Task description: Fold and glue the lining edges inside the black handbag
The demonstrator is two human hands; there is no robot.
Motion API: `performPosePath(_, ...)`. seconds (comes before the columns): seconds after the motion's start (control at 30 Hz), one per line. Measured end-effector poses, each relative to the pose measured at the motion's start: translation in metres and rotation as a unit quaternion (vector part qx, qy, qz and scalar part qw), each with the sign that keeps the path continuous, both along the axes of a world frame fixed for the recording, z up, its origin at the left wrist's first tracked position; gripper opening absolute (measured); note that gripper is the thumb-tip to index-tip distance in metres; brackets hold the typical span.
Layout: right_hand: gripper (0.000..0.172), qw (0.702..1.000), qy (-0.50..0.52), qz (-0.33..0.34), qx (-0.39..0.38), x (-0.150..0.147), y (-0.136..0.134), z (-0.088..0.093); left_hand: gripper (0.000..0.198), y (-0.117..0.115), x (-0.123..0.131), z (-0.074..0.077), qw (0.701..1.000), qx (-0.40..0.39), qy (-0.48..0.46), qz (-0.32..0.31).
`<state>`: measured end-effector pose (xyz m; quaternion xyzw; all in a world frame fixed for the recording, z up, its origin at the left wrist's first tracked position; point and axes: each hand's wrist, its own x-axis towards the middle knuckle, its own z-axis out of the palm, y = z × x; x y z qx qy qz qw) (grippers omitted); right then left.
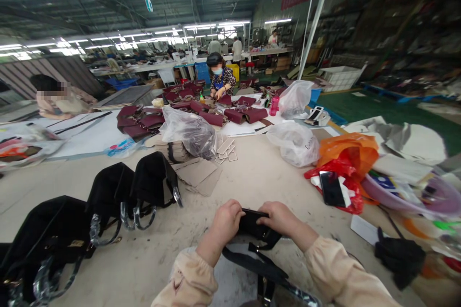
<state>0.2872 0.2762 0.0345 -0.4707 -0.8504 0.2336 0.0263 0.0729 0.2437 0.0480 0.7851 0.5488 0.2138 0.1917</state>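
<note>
A black handbag [252,223] with dark straps is between my hands at the near edge of the table. My left hand [227,220] pinches its upper edge on the left side. On the right side, my right hand [279,218] grips the same edge, thumb toward the middle. Below my hands hangs a black strap [257,265], with metal fittings and a plastic-wrapped handle near the bottom of the view. The lower part of the bag is partly out of view.
Several black handbags [153,180] with wrapped handles stand at left. Cardboard pieces [198,175] and plastic bags [293,144] lie ahead. A phone [332,189] rests on a red bag at right, near a purple basin [406,208]. A co-worker [220,76] handles maroon bags [247,114] across the table.
</note>
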Motion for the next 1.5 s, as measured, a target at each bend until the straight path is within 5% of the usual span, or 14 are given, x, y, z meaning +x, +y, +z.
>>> performPosePath(0.73,0.025,0.995,0.01,0.02,0.093,-0.024,-0.009,0.018,0.015,0.0,0.001,0.007,0.996,-0.021,0.076,0.036)
performPosePath(1.2,0.028,0.99,0.025,0.024,0.138,-0.031,-0.001,0.005,0.017,0.006,0.007,0.002,0.997,-0.02,0.051,0.06)
performPosePath(1.5,0.028,0.99,0.038,0.034,0.129,-0.029,0.002,0.005,0.012,-0.002,-0.004,0.011,0.998,-0.012,0.014,0.056)
